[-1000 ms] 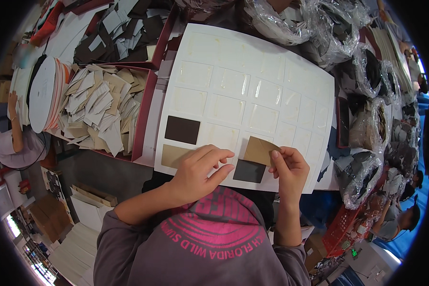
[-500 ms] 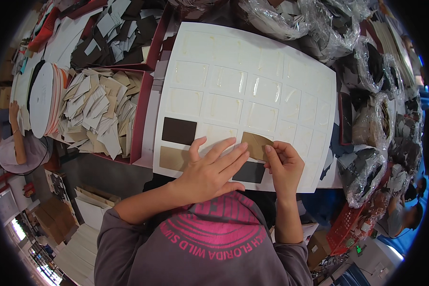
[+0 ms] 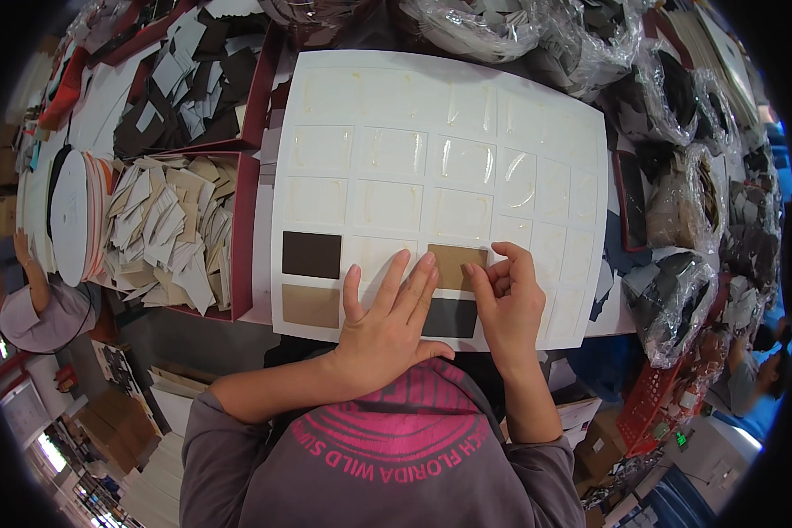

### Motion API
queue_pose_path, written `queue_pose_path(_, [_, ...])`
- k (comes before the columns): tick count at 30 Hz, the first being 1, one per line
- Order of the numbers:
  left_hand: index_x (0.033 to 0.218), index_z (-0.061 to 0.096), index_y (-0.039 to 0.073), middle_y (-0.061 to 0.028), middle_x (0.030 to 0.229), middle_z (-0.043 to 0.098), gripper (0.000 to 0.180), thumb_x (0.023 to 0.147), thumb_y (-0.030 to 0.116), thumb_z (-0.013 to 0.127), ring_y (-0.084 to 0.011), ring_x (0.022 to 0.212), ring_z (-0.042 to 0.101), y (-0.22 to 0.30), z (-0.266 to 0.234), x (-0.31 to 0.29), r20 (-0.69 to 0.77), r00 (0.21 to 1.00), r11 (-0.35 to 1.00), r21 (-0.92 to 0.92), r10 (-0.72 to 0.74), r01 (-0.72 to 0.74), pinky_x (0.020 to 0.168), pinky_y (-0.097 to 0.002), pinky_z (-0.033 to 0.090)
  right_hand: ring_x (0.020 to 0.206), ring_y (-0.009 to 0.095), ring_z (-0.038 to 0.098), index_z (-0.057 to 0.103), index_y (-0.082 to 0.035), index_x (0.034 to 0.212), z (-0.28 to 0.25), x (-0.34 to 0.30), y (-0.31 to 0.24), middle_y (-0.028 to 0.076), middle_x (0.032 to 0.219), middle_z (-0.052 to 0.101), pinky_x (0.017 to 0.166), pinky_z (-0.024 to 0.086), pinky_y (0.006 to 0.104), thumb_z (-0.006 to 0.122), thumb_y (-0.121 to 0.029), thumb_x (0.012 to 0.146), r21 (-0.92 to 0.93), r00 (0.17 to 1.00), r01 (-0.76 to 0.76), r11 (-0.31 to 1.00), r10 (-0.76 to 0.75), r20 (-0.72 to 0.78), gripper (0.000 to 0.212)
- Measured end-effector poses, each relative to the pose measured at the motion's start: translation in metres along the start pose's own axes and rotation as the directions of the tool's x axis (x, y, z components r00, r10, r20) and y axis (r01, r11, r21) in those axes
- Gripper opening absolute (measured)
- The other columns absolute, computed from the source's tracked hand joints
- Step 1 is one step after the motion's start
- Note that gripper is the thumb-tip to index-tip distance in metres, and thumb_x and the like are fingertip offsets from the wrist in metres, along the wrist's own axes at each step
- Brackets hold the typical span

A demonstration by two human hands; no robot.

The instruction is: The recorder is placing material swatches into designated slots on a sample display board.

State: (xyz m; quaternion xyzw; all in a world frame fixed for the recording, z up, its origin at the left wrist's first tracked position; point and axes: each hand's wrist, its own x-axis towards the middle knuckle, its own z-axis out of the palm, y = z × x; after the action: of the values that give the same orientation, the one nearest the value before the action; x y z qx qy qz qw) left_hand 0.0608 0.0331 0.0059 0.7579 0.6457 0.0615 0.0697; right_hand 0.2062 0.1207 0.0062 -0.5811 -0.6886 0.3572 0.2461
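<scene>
A white card board point(image 3: 396, 198) printed with a grid of rectangles lies in front of me, with shiny glue lines in many cells. In the lower rows sit a dark brown swatch point(image 3: 311, 254), a tan swatch point(image 3: 310, 306) at the corner, a dark grey swatch point(image 3: 450, 317) and a second tan swatch point(image 3: 451, 264). My left hand point(image 3: 385, 315) is open and spread over the board, its fingertips touching the second tan swatch's left side. With thumb and curled fingers, my right hand point(image 3: 509, 304) holds that swatch's right edge. The swatch looks nearly flat in its cell.
Red boxes on the left hold beige swatches point(image 3: 172, 229) and dark swatches point(image 3: 198, 79). Beside them stands a large white spool point(image 3: 72, 216). Clear plastic bags point(image 3: 673, 308) of swatches line the right. A red basket point(image 3: 649, 409) stands lower right. Other people are at both sides.
The second tan swatch has gone from tilted to nearly flat in its cell. My right index finger has lifted away from the thumb. The whole view has shifted slightly.
</scene>
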Motion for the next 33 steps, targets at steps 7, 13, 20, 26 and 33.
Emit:
queue_pose_path(7, [0.118, 0.057, 0.002, -0.0082, 0.129, 0.049, 0.077, 0.072, 0.063, 0.054, -0.0231, 0.127, 0.037, 0.005, -0.008, 0.013, 0.005, 1.0, 0.999, 0.036, 0.022, -0.022, 0.102, -0.0601, 0.009, 0.052, 0.017, 0.053, 0.06, -0.006, 0.098, -0.017, 0.008, 0.01, 0.005, 0.067, 0.052, 0.046, 0.042, 0.0294, 0.072, -0.007, 0.075, -0.231, 0.982, 0.165, 0.959, -0.18, -0.048, 0.026])
queue_pose_path(13, [0.107, 0.061, 0.002, -0.0092, 0.117, 0.055, 0.061, 0.073, 0.053, 0.061, -0.0227, 0.117, 0.045, -0.005, -0.011, 0.025, -0.11, 0.978, 0.976, -0.111, 0.175, -0.187, 0.1, -0.0584, 0.018, 0.057, 0.019, 0.055, 0.068, -0.013, 0.1, -0.032, 0.004, 0.02, 0.004, 0.069, 0.05, 0.052, 0.045, 0.0312, 0.072, -0.011, 0.073, -0.311, 0.932, 0.363, 0.878, -0.347, 0.108, 0.027])
queue_pose_path(20, [0.12, 0.053, 0.003, -0.0174, 0.127, 0.049, 0.048, 0.083, 0.033, 0.063, -0.0324, 0.119, 0.043, -0.075, -0.033, 0.036, -0.222, 0.968, 0.952, -0.301, -0.118, 0.047, 0.101, -0.0443, 0.028, 0.067, 0.023, 0.057, 0.062, 0.0, 0.083, -0.121, 0.158, 0.048, 0.01, 0.073, 0.056, 0.061, 0.045, 0.0297, 0.063, -0.001, 0.077, -0.327, 0.823, 0.433, 0.84, -0.517, -0.237, 0.006])
queue_pose_path(26, [0.14, 0.025, 0.0, -0.0205, 0.142, 0.032, 0.062, 0.096, 0.041, 0.042, -0.0303, 0.131, 0.032, -0.114, -0.018, -0.008, 0.04, 0.828, 0.509, -0.771, -0.559, 0.381, 0.107, -0.0357, 0.024, 0.088, 0.031, 0.063, 0.065, -0.006, 0.098, -0.228, 0.32, 0.099, 0.017, 0.09, 0.065, 0.076, 0.048, 0.0372, 0.057, -0.011, 0.078, -0.479, 0.839, 0.1, 0.872, -0.333, -0.431, 0.022])
queue_pose_path(33, [0.136, 0.033, 0.003, -0.0217, 0.136, 0.038, 0.066, 0.081, 0.023, 0.065, -0.0352, 0.127, 0.035, -0.129, -0.063, 0.027, -0.163, 0.873, 0.837, -0.408, -0.46, 0.365, 0.105, -0.0393, 0.03, 0.083, 0.034, 0.062, 0.062, -0.002, 0.089, -0.224, 0.349, 0.121, 0.018, 0.084, 0.063, 0.075, 0.048, 0.0392, 0.061, -0.008, 0.067, -0.566, 0.911, 0.088, 0.819, -0.297, -0.287, 0.023])
